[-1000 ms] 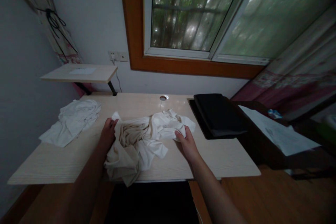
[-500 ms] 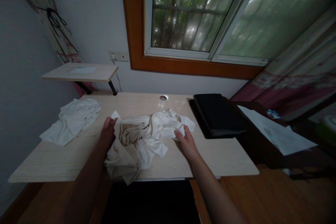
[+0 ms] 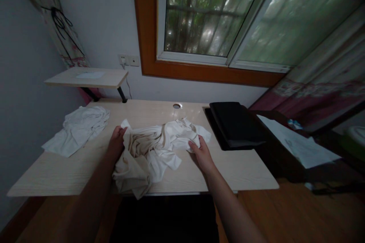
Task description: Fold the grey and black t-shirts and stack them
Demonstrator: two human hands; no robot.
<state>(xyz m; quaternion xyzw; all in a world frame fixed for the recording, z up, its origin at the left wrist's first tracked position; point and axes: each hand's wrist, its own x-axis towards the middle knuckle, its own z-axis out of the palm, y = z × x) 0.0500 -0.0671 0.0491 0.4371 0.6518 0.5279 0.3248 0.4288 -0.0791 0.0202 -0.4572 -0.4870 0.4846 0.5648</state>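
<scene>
A crumpled bundle of beige and white fabric (image 3: 154,144), perhaps clothing, lies on the wooden desk (image 3: 228,174), its beige part drooping over the front edge. My left hand (image 3: 116,139) is closed on the bundle's left end, near a small white corner that sticks up. At the right end, my right hand (image 3: 201,152) pinches the white part between thumb and fingers. Whether the beige and white parts are one piece or two, I cannot tell. Off to the left lies a separate crumpled white cloth (image 3: 78,129), touched by neither hand.
A black folder-like case (image 3: 235,123) lies on the desk's right side. A small raised shelf (image 3: 111,78) with a paper sheet stands at the back left. Beyond the right edge, papers (image 3: 296,142) rest on a dark surface. A round cable hole (image 3: 177,106) is near the wall.
Almost nothing differs. Both hands keep their hold on the fabric, and the whole view has shifted very slightly.
</scene>
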